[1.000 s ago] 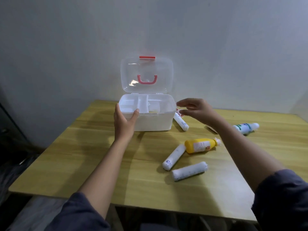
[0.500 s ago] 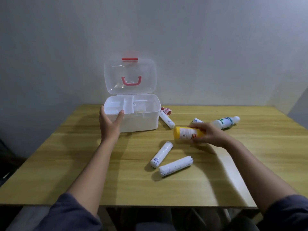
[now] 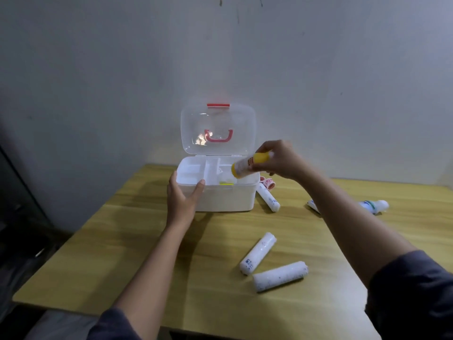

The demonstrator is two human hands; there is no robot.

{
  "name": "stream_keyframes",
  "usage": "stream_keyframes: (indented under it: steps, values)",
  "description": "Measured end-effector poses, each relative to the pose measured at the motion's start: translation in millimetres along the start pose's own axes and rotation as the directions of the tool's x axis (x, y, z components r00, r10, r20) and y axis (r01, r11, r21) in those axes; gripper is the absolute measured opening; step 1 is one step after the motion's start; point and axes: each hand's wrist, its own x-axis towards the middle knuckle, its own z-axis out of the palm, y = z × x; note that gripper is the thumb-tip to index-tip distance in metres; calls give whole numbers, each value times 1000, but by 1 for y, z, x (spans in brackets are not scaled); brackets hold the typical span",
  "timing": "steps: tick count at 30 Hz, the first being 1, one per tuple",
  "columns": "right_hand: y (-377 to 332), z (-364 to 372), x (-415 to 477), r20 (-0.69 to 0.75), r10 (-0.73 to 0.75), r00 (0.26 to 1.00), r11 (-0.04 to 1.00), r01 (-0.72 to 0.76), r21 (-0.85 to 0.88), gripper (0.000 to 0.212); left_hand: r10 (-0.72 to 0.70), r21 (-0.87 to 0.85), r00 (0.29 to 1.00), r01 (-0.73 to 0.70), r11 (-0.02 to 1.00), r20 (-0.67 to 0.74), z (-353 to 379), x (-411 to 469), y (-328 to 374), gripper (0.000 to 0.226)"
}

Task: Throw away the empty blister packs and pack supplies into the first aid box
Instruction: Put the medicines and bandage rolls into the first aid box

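Room: a pale wooden table [image 3: 137, 253] with a visible grain, pushed against a bare grey wall [image 3: 122, 57]; dim light
Change: half a second ago the right hand gripped the yellow bottle low over the tabletop; now it has carried it up over the box; the left hand has stayed on the box's front corner
Near rolls: two white wrapped cylinders lie on the wood, the nearest roll [image 3: 280, 276] and the second roll [image 3: 257, 253] end to end at an angle, close together; soft, slightly speckled wrapping
Left hand [image 3: 182, 200]: thumb and fingers spread around the front left corner of the first aid box [image 3: 221, 197], bracing it; smooth opaque white plastic, rounded corners, a divided tray inside
Right hand [image 3: 279, 160]: closed around the cap end of the yellow bottle [image 3: 247, 165], which tilts base-down above the box's right compartment; glossy plastic with a white label
Beside box: a third roll [image 3: 268, 200] just right of the box; small red-and-white tape rolls [image 3: 268, 183] behind it
Far right: a white bottle [image 3: 375, 206] lying on its side, partly hidden by the forearm
Lid [image 3: 218, 130]: clear, upright, with a red handle and red latch
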Motion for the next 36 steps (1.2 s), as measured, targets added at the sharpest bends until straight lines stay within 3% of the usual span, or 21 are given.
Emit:
stream_keyframes:
  steps: [2,5,9,12,16,22,26,30,33,36]
  values:
    - [-8,10,10,120,-19,993,987,38,-158,41,-1,13,1000,1,1000,0,-1,2,1,75]
    - [-17,21,22,313,21,949,967,60,-247,36,-10,22,999,9,1000,30,-6,8,-2,74]
    - [-24,30,30,353,5,936,980,65,-186,24,-47,47,994,43,998,98,-15,20,-4,80]
    - [-27,44,32,392,-8,920,974,95,-204,29,-74,93,989,62,994,125,-17,26,-4,90]
    - [-29,59,30,319,-91,943,976,147,-159,27,-82,155,979,53,986,185,-18,37,6,109]
    - [-19,47,17,263,-107,959,992,121,-38,34,-55,228,975,5,974,214,-21,43,11,105]
    - [19,13,3,-69,4,998,1000,-4,-2,38,-21,194,983,-15,981,181,-17,43,5,105]
    - [88,-18,-29,-383,278,881,955,-296,13,44,-22,137,989,1,991,145,-12,41,-1,113]
    - [139,-25,-57,-500,482,720,852,-517,77,50,-19,124,991,2,992,136,-9,39,1,111]
    - [172,-19,-76,-550,647,528,684,-720,114,55,-4,119,991,-12,993,131,-6,38,0,108]
